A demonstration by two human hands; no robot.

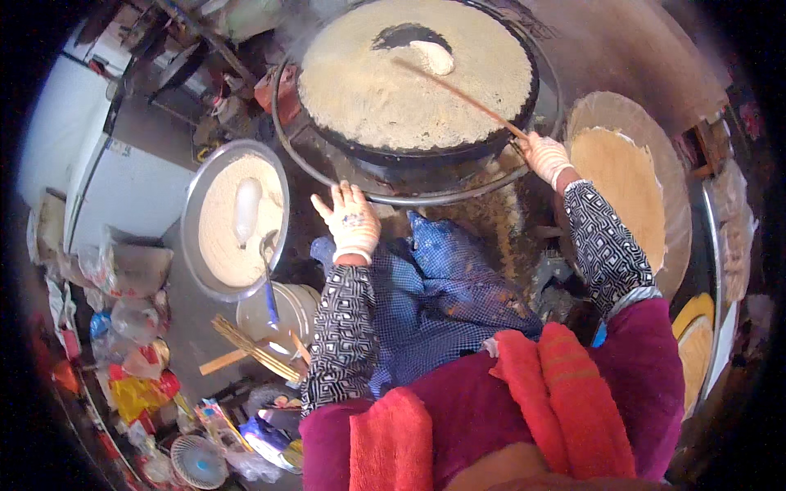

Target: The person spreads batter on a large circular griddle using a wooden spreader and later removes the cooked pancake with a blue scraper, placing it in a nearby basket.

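My right hand [547, 157], in a pale glove, is closed around a thin wooden stick [467, 98]. The stick reaches over a large round griddle [360, 151] coated with a thin layer of beige batter [409, 106]. Near its far end lies a thick white lump of batter [435, 59], beside a dark bare patch. My left hand [352, 222], gloved too, has its fingers spread and empty. Its fingertips are at the near side of the metal ring [401, 199] around the griddle; whether they touch it I cannot tell.
To the left, a metal basin [194, 221] holds batter, a clear rounded object and a blue-handled ladle [271, 299]. A bucket [303, 303] and a straw brush [258, 350] are below it. On the right, tan flatbread [618, 184] lies on a round tray [684, 196]. Steam rises around the griddle.
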